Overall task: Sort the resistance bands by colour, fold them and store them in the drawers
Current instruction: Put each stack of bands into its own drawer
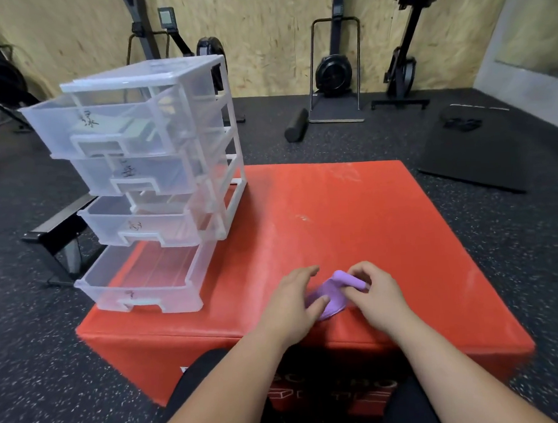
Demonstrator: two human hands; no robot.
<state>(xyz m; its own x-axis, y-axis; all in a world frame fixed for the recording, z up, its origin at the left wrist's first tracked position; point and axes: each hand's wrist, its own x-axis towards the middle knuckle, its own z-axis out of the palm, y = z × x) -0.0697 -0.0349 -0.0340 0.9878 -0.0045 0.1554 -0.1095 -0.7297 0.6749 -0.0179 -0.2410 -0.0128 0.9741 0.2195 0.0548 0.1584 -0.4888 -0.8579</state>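
A purple resistance band (pixel 332 294) lies partly folded on the red box (pixel 353 227), near its front edge. My left hand (pixel 292 304) rests on the band's left part with straight fingers, thumb on the fabric. My right hand (pixel 372 292) pinches the band's raised upper fold between thumb and curled fingers. A clear plastic drawer unit (pixel 159 172) stands on the box's left side with all its drawers pulled out. Greenish folded bands (pixel 111 126) lie in the top drawer; the bottom drawer (pixel 145 283) holds nothing I can see.
Black rubber flooring surrounds the box. A black foam roller (pixel 296 125) and rowing machines (pixel 333 69) stand by the plywood wall. A dark mat (pixel 475 149) lies at the right. A black metal frame (pixel 62 235) sits left of the box.
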